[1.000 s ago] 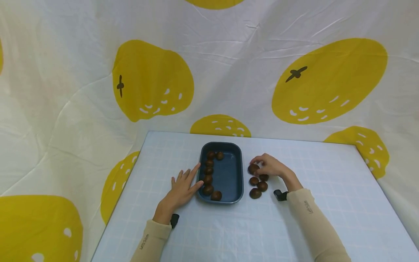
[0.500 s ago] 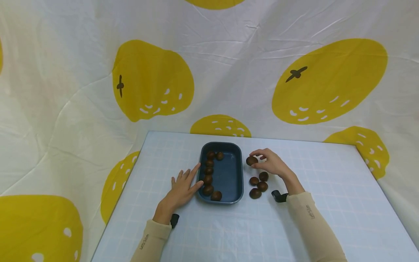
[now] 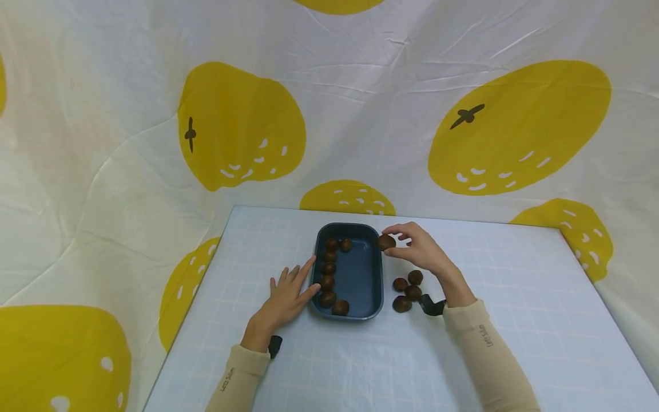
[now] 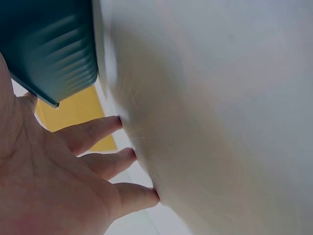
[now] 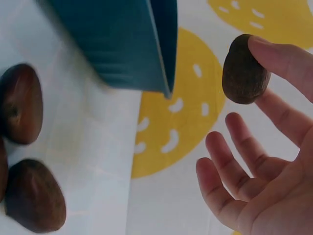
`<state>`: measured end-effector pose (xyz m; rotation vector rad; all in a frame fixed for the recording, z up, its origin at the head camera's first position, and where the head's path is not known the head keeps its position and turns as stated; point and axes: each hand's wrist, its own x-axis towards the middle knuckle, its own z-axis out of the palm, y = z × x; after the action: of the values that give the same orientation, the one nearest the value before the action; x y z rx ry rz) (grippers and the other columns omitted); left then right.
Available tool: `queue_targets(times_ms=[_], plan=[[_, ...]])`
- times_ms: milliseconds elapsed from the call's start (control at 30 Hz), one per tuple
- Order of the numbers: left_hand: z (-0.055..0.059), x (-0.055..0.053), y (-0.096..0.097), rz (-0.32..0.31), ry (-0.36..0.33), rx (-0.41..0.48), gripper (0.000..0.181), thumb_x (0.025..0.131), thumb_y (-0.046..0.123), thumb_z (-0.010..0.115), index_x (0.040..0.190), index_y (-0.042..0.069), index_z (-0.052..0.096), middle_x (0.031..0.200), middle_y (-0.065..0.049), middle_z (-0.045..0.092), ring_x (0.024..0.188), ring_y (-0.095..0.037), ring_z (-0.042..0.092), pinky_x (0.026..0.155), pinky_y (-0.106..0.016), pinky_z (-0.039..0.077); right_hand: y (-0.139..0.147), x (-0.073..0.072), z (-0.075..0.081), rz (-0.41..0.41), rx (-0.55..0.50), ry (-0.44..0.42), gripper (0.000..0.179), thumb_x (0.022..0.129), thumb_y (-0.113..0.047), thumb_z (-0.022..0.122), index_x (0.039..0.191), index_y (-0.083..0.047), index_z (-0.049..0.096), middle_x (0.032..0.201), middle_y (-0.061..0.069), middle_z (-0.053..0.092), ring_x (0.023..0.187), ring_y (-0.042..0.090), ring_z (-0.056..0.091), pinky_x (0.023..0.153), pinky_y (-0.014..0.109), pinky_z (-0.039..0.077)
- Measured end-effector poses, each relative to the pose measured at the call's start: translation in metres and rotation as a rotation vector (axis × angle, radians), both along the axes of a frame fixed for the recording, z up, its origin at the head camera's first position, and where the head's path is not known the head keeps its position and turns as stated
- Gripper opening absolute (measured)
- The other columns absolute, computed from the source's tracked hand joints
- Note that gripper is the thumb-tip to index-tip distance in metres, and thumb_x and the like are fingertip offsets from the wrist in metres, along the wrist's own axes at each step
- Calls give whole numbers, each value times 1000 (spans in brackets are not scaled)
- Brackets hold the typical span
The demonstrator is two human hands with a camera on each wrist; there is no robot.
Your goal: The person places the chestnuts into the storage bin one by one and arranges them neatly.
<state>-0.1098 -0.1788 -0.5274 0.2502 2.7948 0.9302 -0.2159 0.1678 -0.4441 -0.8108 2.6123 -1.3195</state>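
Observation:
Between its thumb and index finger my right hand (image 3: 421, 247) pinches a dark brown chestnut (image 3: 386, 242) at the right rim of the blue tray (image 3: 364, 315). The right wrist view shows this chestnut (image 5: 244, 73) raised, its other fingers loosely bent beneath. My left hand (image 3: 285, 298) lies spread at the tray's left side, with the index finger and thumb at the rim. In the left wrist view, fingertips (image 4: 128, 152) rest on the tabletop beside the tray wall (image 4: 54, 58). Inside the tray, several chestnuts (image 3: 328, 268) form a line along the left wall, with one more at each end.
Several loose chestnuts (image 3: 413, 293) lie in a cluster on the light checked tabletop (image 3: 329, 366), right of the tray. Behind the table hangs a white cloth (image 3: 360, 114) printed with yellow fruit. A black wrist camera (image 3: 432, 305) sits under the right wrist.
My right hand has lifted a chestnut from the cluster and carried it away and to the left, up to the tray's right rim. The left hand stays in place.

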Motion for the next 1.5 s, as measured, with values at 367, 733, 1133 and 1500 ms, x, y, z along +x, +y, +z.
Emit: queue_targets(times_ms=[367,733,1133,1500], plan=[[-1,-1,-1,3,3,6,69,101,64,39,160,46,10,160,-21,27,146,-52,10,107,-76,-1,-53,-7,13,-10,-39,-17,40,85,-16,82,123,-9,70,123,6,66,112,33,56,93,53,47],[-3,-3,-1,1,-8,1,68,100,67,37,158,49,6,160,-20,26,146,-51,10,107,-75,-1,-97,-22,-2,-44,-63,-46,42,87,-14,79,126,-2,68,127,12,65,117,31,57,97,49,47],[-1,-2,0,1,1,-9,69,100,66,38,160,46,9,159,-21,28,145,-52,13,107,-76,0,-114,-27,-34,-134,81,7,39,84,-14,81,120,-4,71,117,16,69,103,31,63,89,47,50],[0,0,1,3,14,3,69,101,64,40,160,44,11,159,-22,29,145,-53,13,107,-76,0,-118,-23,-48,-136,270,-23,38,85,-16,81,121,-7,70,115,15,67,118,39,49,97,51,44]])
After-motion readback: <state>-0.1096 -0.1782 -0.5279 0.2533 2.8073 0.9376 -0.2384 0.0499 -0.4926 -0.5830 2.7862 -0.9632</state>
